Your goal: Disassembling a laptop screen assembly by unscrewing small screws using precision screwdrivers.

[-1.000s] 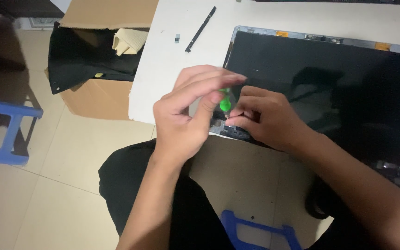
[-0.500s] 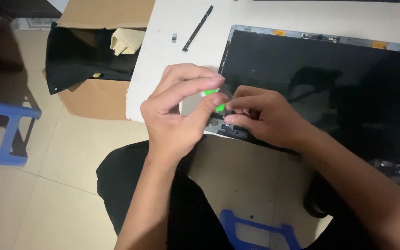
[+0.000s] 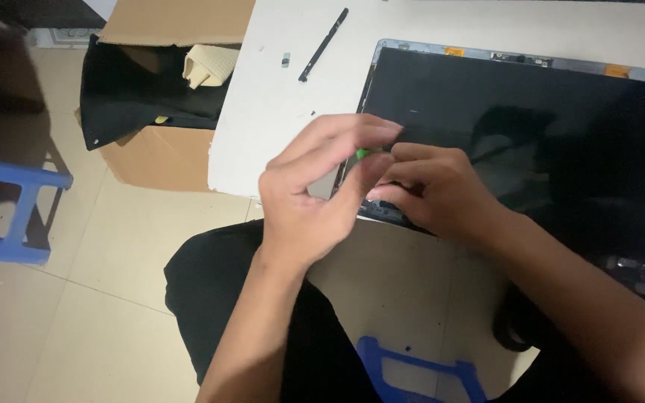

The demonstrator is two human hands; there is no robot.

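**Two hands at the near-left corner of a dark display panel**

Left of the display panel (image 3: 531, 142), off the white table (image 3: 263, 127), stand a blue stool (image 3: 9, 216) and an open cardboard box (image 3: 151, 104). A thin black strip (image 3: 323, 44) lies on the table just beyond the panel's left edge. At the panel's near-left corner, the left hand (image 3: 315, 201) pinches a small green piece (image 3: 362, 154) between thumb and fingers; the right hand (image 3: 434, 190), touching it, is curled against the panel's frame, its grip unclear. A light, steady pinch kept close to the frame seems advisable. That corner overhangs the table's near edge; bare tabletop lies left of the panel.
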